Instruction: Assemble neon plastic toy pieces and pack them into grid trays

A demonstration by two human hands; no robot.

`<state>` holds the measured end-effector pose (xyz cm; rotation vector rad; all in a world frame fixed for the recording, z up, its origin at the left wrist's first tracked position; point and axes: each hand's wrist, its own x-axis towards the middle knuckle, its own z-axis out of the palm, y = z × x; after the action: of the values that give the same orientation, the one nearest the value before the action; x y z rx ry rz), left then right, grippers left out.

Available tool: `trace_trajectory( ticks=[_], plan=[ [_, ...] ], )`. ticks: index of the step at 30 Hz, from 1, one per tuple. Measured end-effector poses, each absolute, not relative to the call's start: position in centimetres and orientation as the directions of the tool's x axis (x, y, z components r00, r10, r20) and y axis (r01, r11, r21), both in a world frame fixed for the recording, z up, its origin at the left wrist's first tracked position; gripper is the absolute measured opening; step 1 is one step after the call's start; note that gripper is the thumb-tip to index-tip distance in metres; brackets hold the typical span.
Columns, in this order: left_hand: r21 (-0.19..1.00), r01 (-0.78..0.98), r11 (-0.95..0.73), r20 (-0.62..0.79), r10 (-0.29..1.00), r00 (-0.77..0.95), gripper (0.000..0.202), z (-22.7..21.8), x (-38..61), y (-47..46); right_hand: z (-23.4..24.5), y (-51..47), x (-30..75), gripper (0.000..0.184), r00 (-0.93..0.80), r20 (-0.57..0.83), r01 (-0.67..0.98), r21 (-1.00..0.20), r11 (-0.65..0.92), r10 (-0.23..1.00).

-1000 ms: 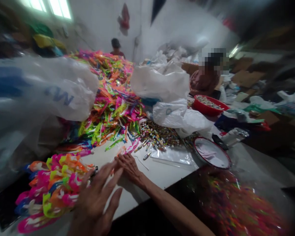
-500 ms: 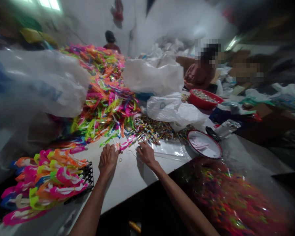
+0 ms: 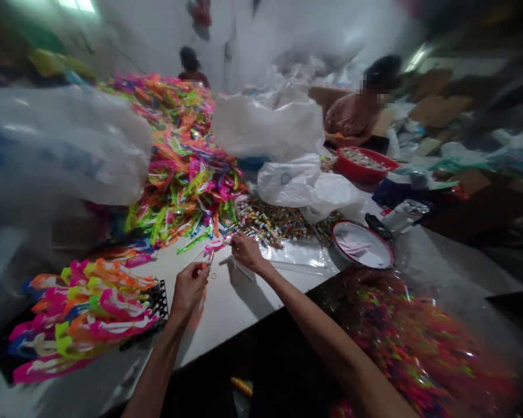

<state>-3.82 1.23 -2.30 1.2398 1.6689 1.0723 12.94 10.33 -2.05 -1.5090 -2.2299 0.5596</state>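
My left hand [image 3: 193,285] is closed above the white table [image 3: 226,319]. Its fingertips pinch an orange-and-white plastic piece [image 3: 199,307], whose blurred orange part hangs below the hand. To the right, my right hand [image 3: 246,252] is closed too, thumb and fingers pressed together; what they hold is too small to make out. A pink-and-white plastic piece [image 3: 218,244] lies just beyond, between the two hands. On the table beside my left fingertips is a small yellowish ring [image 3: 214,276].
Bright plastic pieces [image 3: 187,168] are heaped ahead. More stand in a black rack [image 3: 159,302] at left. Small multicoloured parts [image 3: 270,220], a clear bag [image 3: 300,258], a red-rimmed basin [image 3: 364,247] and a red bowl [image 3: 366,168] lie right. Two people sit beyond.
My left hand has lifted and turned, with the orange-and-white piece now hanging from it. My right hand has moved left and away from me, toward the pink piece.
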Motion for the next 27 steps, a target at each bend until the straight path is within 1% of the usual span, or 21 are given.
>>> trace_trajectory(
  ticks=[1, 2, 3, 4, 5, 6, 7, 8, 9, 11, 13, 16, 18, 21, 27],
  plan=[
    [0.953, 0.224, 0.205, -0.169, 0.971, -0.171, 0.032, -2.2, -3.7, 0.7, -1.9, 9.5, 13.2, 0.014, -0.319, 0.089, 0.742, -0.596, 0.307, 0.944],
    [0.957, 0.152, 0.249, -0.231, 0.965, -0.124, 0.034, -2.1, -3.5, 0.1, -1.8, 8.5, 13.3, 0.013, -0.298, 0.062, 0.669, -0.698, 0.254, 0.953],
    [0.954, 0.094, 0.285, -0.278, 0.958, -0.076, 0.035, -1.9, -3.2, -0.5, -1.8, 7.5, 13.4, 0.013, -0.286, 0.007, 0.551, -0.817, 0.170, 0.958],
    [0.951, 0.046, 0.307, -0.306, 0.952, -0.025, 0.036, -1.7, -2.9, -1.0, -1.8, 6.4, 13.5, 0.013, -0.291, -0.069, 0.392, -0.918, 0.053, 0.954],
    [0.947, 0.001, 0.321, -0.321, 0.947, 0.028, 0.036, -1.6, -2.6, -1.4, -1.8, 5.4, 13.5, 0.014, -0.307, -0.151, 0.205, -0.975, -0.089, 0.940],
    [0.946, -0.028, 0.324, -0.321, 0.944, 0.078, 0.035, -1.4, -2.3, -1.8, -1.7, 4.4, 13.4, 0.016, -0.330, -0.227, 0.021, -0.972, -0.233, 0.916],
    [0.948, -0.035, 0.316, -0.310, 0.943, 0.120, 0.035, -1.3, -2.0, -2.1, -1.7, 3.6, 13.4, 0.018, -0.353, -0.285, -0.120, -0.931, -0.345, 0.891],
    [0.951, -0.034, 0.309, -0.300, 0.942, 0.153, 0.034, -1.3, -1.8, -2.3, -1.7, 3.0, 13.3, 0.020, -0.368, -0.318, -0.199, -0.891, -0.408, 0.874],
    [0.951, -0.030, 0.307, -0.297, 0.937, 0.182, 0.034, -1.3, -1.7, -2.5, -1.7, 2.5, 13.2, 0.025, -0.376, -0.333, -0.246, -0.864, -0.439, 0.865],
    [0.951, -0.032, 0.308, -0.294, 0.929, 0.225, 0.034, -1.3, -1.5, -2.7, -1.6, 2.0, 13.2, 0.039, -0.378, -0.337, -0.291, -0.841, -0.456, 0.862],
    [0.948, -0.037, 0.317, -0.299, 0.923, 0.242, 0.033, -1.3, -1.5, -2.9, -1.6, 1.8, 13.2, 0.045, -0.387, -0.335, -0.306, -0.832, -0.462, 0.859],
    [0.938, -0.020, 0.346, -0.330, 0.911, 0.247, 0.034, -0.9, -1.5, -3.1, -1.6, 1.7, 13.4, 0.039, -0.393, -0.335, -0.339, -0.813, -0.473, 0.857],
    [0.932, -0.011, 0.361, -0.346, 0.900, 0.264, 0.034, -0.6, -1.4, -3.2, -1.5, 1.6, 13.4, 0.038, -0.382, -0.325, -0.354, -0.813, -0.462, 0.865],
    [0.930, -0.026, 0.366, -0.343, 0.893, 0.292, 0.033, -0.3, -1.1, -3.5, -1.4, 1.3, 13.4, 0.038, -0.368, -0.326, -0.347, -0.820, -0.454, 0.870],
    [0.926, -0.036, 0.375, -0.342, 0.879, 0.333, 0.027, -0.3, -0.9, -3.9, -1.9, 0.9, 13.9, 0.032, -0.363, -0.347, -0.339, -0.816, -0.469, 0.865]
  ],
)
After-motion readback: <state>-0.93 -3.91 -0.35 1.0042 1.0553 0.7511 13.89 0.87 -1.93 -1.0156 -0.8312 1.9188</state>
